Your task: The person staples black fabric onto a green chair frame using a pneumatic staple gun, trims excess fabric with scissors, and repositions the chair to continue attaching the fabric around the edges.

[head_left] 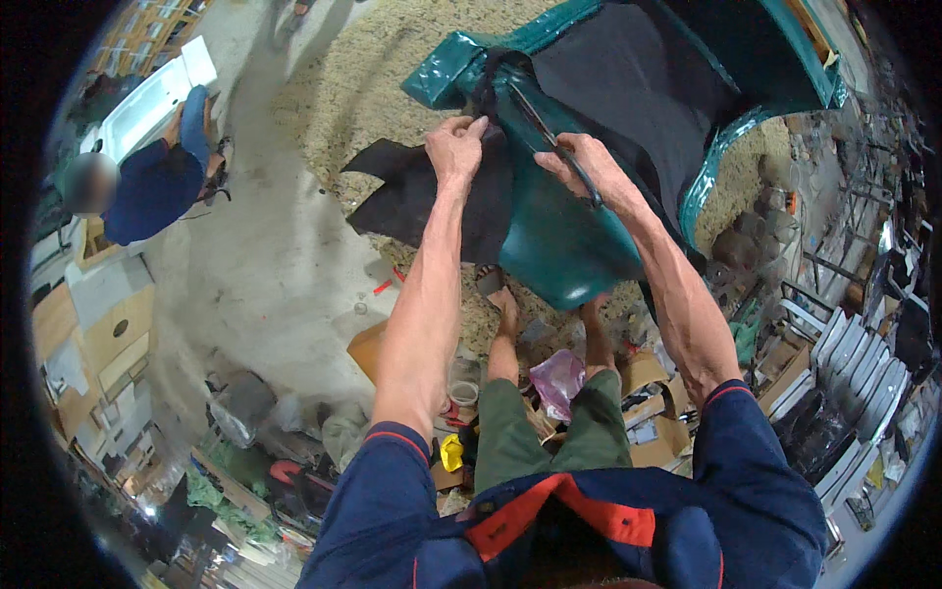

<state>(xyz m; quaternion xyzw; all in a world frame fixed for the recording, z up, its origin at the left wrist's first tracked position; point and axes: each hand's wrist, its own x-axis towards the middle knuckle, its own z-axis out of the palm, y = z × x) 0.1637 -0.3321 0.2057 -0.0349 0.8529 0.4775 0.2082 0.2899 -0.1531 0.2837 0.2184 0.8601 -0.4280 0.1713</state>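
A large sheet of glossy green material with a black backing [628, 74] spreads out in front of me, folded and draped. Its loose green flap [569, 250] hangs toward my legs, next to a black piece [432, 196] on the left. My left hand [455, 149] is closed in a pinch on the black edge of the sheet, near a bunched fold. In my right hand [581, 167] is a long pair of scissors [530, 110], blades pointing up and left along the fold. The fingers wrap its dark handles, partly hiding them.
A speckled tan padding surface [363, 88] lies under the sheet. At the left, another person [157, 191] bends beside a white basin [147, 116]. Cardboard boxes [657, 437] and a pink plastic bag [557, 383] lie by my legs; stacked grey parts [863, 373] stand at right.
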